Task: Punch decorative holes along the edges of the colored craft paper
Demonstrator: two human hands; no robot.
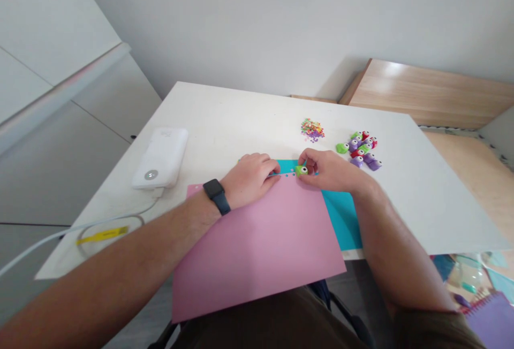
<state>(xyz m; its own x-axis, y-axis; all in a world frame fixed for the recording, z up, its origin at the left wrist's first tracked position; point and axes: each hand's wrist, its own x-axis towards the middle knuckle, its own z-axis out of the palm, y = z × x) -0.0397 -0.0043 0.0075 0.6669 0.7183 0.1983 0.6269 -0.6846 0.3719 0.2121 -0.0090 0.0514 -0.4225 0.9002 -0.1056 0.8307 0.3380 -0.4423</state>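
A pink sheet of paper [261,247] lies over a blue sheet [342,220] and hangs past the table's front edge. My left hand [252,176], with a dark watch [216,196] at the wrist, pinches the pink sheet's far edge. Between the fingers of my right hand [325,168] is a small green paper punch [301,171], set at that same edge. A few tiny blue and pink cut-out shapes [287,175] lie beside the punch. Whether the paper is inside the punch's slot I cannot tell.
Several green, purple and red paper punches [363,148] are grouped at the right. A heap of colourful confetti [312,130] lies behind my hands. At the left are a white power bank [161,157], its cable and a yellow connector [103,234]. A purple spiral notebook [492,317] sits lower right.
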